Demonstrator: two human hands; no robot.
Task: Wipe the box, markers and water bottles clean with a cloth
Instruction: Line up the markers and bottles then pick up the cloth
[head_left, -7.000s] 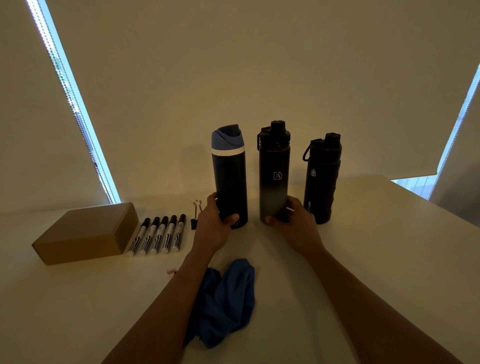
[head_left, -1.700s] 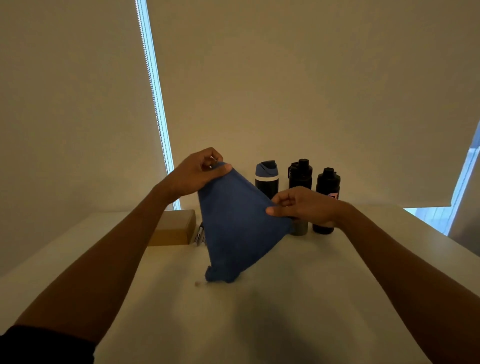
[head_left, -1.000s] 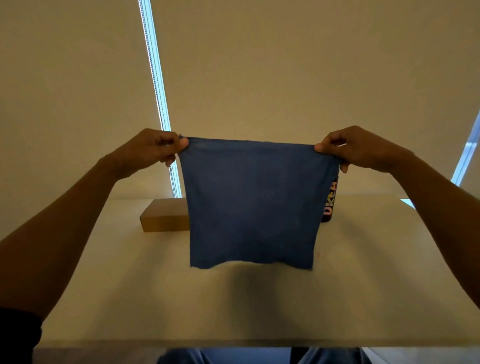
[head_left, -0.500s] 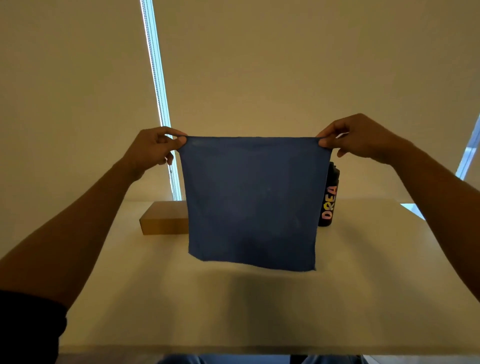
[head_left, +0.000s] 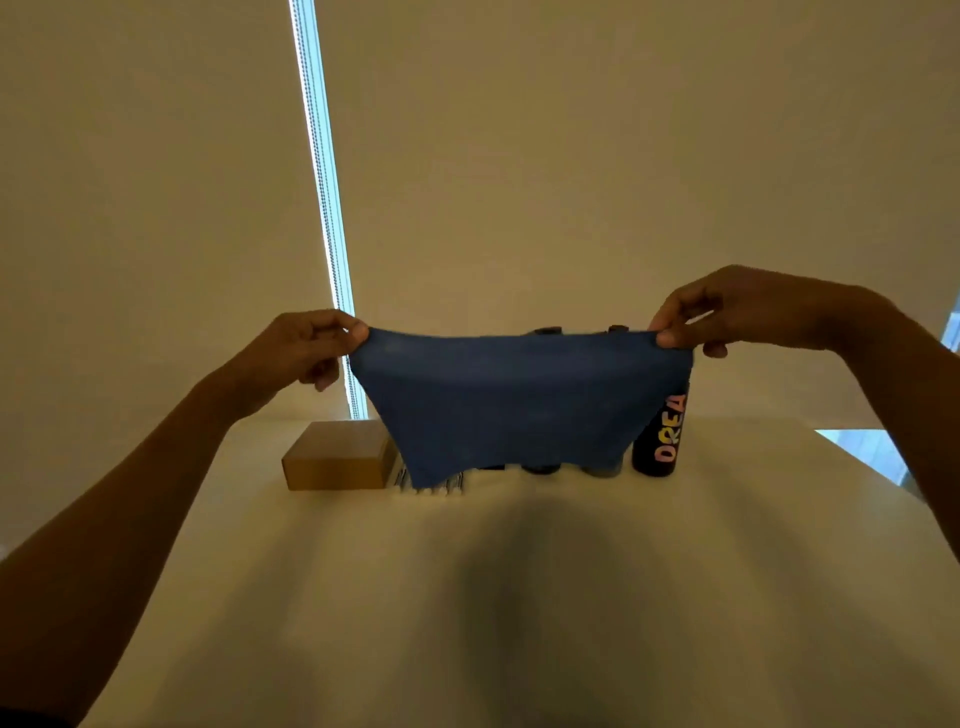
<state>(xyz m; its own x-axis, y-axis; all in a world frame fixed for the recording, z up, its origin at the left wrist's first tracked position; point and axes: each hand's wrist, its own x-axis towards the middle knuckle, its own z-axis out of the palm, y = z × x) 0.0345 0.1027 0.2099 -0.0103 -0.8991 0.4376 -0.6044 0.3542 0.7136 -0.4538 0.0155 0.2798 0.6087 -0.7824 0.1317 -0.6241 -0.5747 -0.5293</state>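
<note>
A blue cloth (head_left: 514, 405) hangs spread in the air above the white table (head_left: 467, 597). My left hand (head_left: 301, 358) pinches its upper left corner and my right hand (head_left: 737, 312) pinches its upper right corner. Behind it a brown cardboard box (head_left: 335, 457) lies at the back left. The tips of the markers (head_left: 431, 480) show under the cloth's lower edge. One black water bottle (head_left: 662, 436) with coloured letters stands clear at the cloth's right edge. The other two bottles are mostly hidden; only their caps and bases show.
Pale roller blinds fill the background, with a bright strip of window (head_left: 322, 208) and a bead chain running down behind the box. Another strip of window (head_left: 953, 332) shows at the far right, by the table's right edge.
Since a second ago both hands have lowered and carried the cloth farther out over the table. Its lower edge has swung up and away, so the bottle caps now show above its top edge.
</note>
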